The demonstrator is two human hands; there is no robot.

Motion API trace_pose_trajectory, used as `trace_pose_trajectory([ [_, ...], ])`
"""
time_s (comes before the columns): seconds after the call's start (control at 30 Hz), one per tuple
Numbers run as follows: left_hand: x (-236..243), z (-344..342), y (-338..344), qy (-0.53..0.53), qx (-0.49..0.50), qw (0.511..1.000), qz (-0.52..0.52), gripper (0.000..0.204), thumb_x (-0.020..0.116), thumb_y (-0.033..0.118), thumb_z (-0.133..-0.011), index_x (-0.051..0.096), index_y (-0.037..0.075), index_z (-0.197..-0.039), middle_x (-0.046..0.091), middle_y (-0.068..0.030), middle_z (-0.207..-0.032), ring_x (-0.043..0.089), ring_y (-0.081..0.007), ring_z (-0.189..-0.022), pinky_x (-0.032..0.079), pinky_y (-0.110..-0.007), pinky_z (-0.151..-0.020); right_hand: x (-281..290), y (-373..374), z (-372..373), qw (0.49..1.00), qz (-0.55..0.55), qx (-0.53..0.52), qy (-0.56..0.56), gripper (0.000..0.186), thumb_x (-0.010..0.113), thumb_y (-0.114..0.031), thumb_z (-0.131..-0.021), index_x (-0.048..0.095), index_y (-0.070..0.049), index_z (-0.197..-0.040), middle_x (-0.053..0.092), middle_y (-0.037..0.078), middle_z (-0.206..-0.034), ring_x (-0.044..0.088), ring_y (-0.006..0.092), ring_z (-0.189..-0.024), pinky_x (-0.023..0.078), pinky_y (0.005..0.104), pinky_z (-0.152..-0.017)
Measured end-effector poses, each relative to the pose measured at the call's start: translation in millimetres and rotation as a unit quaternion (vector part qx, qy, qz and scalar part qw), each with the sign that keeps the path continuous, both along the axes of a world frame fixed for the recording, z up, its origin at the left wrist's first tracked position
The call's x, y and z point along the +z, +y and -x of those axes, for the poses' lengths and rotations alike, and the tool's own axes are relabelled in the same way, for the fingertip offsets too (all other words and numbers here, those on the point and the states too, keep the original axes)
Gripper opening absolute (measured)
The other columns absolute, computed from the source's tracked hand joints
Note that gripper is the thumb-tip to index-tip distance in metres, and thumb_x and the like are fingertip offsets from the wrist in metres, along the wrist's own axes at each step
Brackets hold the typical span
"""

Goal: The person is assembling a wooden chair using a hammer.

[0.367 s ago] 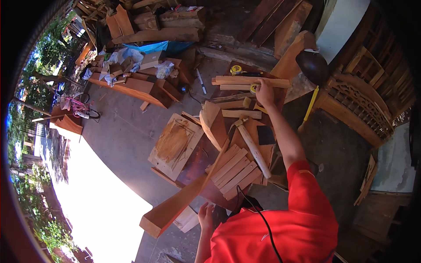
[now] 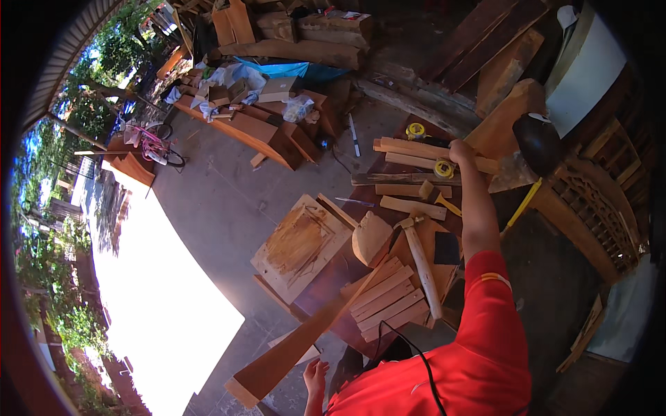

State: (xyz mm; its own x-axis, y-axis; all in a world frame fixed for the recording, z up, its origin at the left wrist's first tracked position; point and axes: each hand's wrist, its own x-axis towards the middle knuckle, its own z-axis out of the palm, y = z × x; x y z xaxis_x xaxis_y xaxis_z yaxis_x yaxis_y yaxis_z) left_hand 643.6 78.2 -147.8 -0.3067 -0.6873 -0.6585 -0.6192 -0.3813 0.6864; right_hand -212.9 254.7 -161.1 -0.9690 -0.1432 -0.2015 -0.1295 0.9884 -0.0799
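Observation:
My right hand (image 2: pixel 460 151) reaches to the far end of the work table, its fingers closed at the pale wooden strips (image 2: pixel 409 149). What it grips, if anything, is hidden. One yellow tape measure (image 2: pixel 444 168) lies just beside that hand, and another yellow tape measure (image 2: pixel 415 130) sits beyond the strips. Near the lower edge my left hand (image 2: pixel 316 375) is held with loosely bent fingers and nothing in it, close to a long wooden post (image 2: pixel 298 343) that slants over the table. A hammer (image 2: pixel 422 267) with a pale handle rests on boards near my right forearm.
Several short slats (image 2: pixel 388 301) lie side by side on the table. Left of them is a stained wooden panel (image 2: pixel 298 243). A pen (image 2: pixel 355 202) and a small yellow-handled tool (image 2: pixel 444 201) lie farther up. Carved furniture (image 2: pixel 590 201) stands at right; a cluttered wooden piece (image 2: pixel 236 132) stands at far left.
The view has shifted, so the scene sits lower and farther right. My right hand has moved off the nearer tape measure to the strips beside it. My left hand stays low near the post.

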Motion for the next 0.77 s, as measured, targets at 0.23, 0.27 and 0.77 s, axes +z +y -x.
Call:
trace_pose_trajectory([
  [0.23, -6.2, 1.9, -14.0, -0.008, -0.048, 0.998, 0.035, 0.042, 0.061, 0.027, -0.106, 0.061, -0.005, -0.134, 0.077, -0.0191, -0.11, 0.076, -0.0239, -0.098, 0.058, -0.036, -0.084, 21.4, 55.6, 9.7, 0.985, 0.119, -0.012, 0.127, 0.033, 0.073, -0.02, -0.09, 0.076, -0.006, -0.119, 0.075, 0.018, -0.12, 0.071, 0.0348, -0.113, 0.056, 0.0434, -0.098],
  [0.27, -1.8, 15.5, -19.9, -0.003, -0.084, 0.996, 0.037, 0.042, 0.061, 0.025, -0.105, 0.062, -0.006, -0.133, 0.077, -0.0183, -0.108, 0.076, -0.0235, -0.097, 0.058, -0.033, -0.082, 19.8, 81.0, 17.5, 0.977, 0.132, -0.013, 0.167, 0.034, 0.075, -0.021, -0.09, 0.076, -0.004, -0.119, 0.075, 0.019, -0.117, 0.072, 0.0354, -0.111, 0.057, 0.0422, -0.095],
  [0.77, 44.0, 11.0, -127.5, 0.121, -0.068, 0.969, 0.204, 0.028, 0.065, 0.018, -0.101, 0.071, 0.002, -0.122, 0.079, -0.0131, -0.1, 0.077, -0.0251, -0.094, 0.059, -0.037, -0.088, 235.9, 92.0, -348.4, 0.807, 0.512, -0.041, 0.293, 0.026, 0.078, -0.027, -0.097, 0.073, -0.001, -0.095, 0.073, 0.011, -0.098, 0.068, 0.0182, -0.091, 0.052, 0.0303, -0.084],
])
